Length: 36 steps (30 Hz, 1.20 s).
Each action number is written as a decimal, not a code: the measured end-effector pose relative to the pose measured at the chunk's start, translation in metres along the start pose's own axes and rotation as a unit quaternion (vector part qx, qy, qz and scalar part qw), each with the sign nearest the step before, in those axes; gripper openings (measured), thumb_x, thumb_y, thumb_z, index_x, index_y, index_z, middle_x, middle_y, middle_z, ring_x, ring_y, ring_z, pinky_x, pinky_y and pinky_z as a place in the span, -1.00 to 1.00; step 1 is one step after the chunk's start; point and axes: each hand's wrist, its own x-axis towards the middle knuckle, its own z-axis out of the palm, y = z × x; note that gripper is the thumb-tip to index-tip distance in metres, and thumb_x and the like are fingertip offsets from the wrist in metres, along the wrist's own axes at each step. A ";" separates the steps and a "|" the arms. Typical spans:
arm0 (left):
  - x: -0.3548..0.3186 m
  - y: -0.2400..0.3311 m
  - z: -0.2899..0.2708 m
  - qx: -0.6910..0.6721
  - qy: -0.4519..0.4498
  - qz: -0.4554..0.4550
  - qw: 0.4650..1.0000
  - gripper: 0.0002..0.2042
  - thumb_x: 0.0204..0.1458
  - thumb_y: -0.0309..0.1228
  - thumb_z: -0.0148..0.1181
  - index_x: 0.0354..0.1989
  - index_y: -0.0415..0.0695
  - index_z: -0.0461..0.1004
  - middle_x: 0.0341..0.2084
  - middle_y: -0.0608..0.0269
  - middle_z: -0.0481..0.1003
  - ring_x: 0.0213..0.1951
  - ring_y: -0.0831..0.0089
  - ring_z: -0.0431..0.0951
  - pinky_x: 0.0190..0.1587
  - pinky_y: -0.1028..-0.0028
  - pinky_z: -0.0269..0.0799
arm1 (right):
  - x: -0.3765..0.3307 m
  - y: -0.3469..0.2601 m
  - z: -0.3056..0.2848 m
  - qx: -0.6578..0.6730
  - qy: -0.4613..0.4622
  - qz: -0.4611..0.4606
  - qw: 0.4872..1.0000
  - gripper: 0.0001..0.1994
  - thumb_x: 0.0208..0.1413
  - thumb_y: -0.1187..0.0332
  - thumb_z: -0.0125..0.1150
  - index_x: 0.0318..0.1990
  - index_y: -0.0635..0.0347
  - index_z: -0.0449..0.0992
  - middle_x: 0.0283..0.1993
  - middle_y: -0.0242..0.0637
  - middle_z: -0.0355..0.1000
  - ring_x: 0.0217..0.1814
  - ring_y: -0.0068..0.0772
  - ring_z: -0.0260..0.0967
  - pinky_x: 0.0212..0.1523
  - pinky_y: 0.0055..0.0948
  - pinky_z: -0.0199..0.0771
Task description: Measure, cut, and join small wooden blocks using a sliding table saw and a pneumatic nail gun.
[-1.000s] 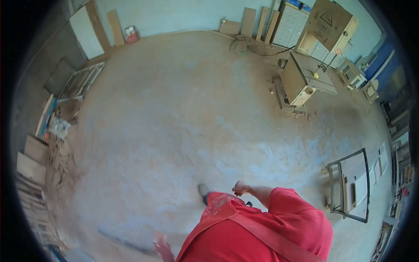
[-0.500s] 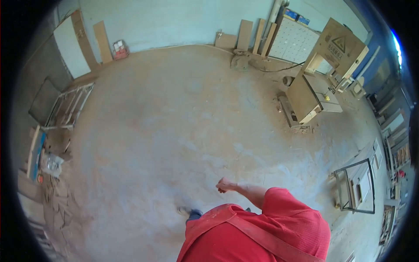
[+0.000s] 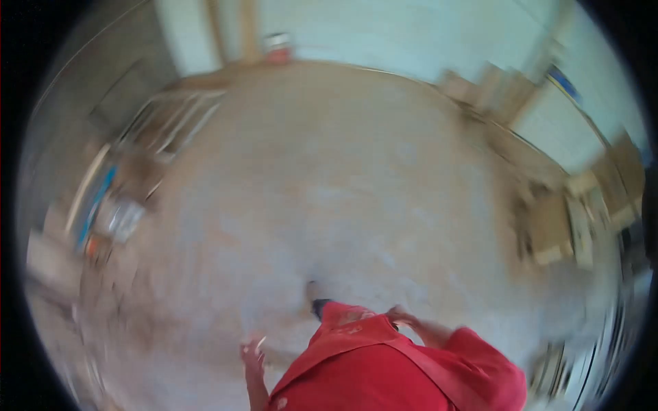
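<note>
My left hand [image 3: 253,347] hangs beside my body at the lower left, its fingers curled. A short pale sliver shows at the fingers; blur hides what it is. At the front of my red apron [image 3: 356,342] is my right hand [image 3: 399,316], bent in close to the cloth. Its fingers are smeared by motion, so I cannot see whether they grip anything. One foot [image 3: 313,291] shows ahead of the apron on the dusty floor [image 3: 308,185].
Along the left lie a pale metal frame [image 3: 181,123], a blue-edged board [image 3: 98,205] and a clear plastic bag [image 3: 125,218]. Boards [image 3: 497,89] lean on the far wall at right. A wooden box-like machine [image 3: 550,229] stands at right. A red-and-white container [image 3: 278,49] sits by the back wall.
The view has turned left and things in the room have shifted rightward. My left hand has come into view. My right hand has moved from above the floor to my apron.
</note>
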 end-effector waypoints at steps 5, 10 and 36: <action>0.037 -0.021 -0.029 0.279 -0.166 0.172 0.930 -0.46 0.10 -0.25 0.20 0.26 0.12 0.19 -0.08 0.26 0.46 -0.15 0.43 0.44 -0.13 0.36 0.39 | 0.136 -0.117 -0.056 0.194 -0.145 -0.131 0.961 -0.80 0.11 0.45 0.12 -0.56 0.20 0.47 -0.60 -0.26 0.45 -0.62 -0.47 0.41 -0.62 -0.39 0.44; 0.014 -0.034 -0.037 0.011 -0.138 0.048 0.989 -0.57 0.09 -0.24 0.19 0.14 0.04 0.30 -0.12 0.27 0.49 -0.18 0.43 0.46 -0.18 0.34 0.40 | 0.162 -0.365 -0.089 0.206 -0.056 -0.129 0.968 -0.80 0.12 0.29 0.21 -0.30 0.28 0.53 -0.40 -0.19 0.53 -0.42 -0.38 0.52 -0.40 -0.38 0.60; 0.390 0.648 0.033 -0.093 0.180 -0.035 0.979 -0.16 -0.16 -0.31 0.46 0.36 -0.09 0.18 -0.30 0.30 0.47 -0.41 0.55 0.46 -0.44 0.53 0.43 | 0.481 -0.799 0.017 -0.515 -0.074 -0.391 0.759 -0.67 0.06 0.09 0.17 -0.50 0.20 0.46 -0.54 -0.21 0.44 -0.45 -0.23 0.49 -0.50 -0.04 0.39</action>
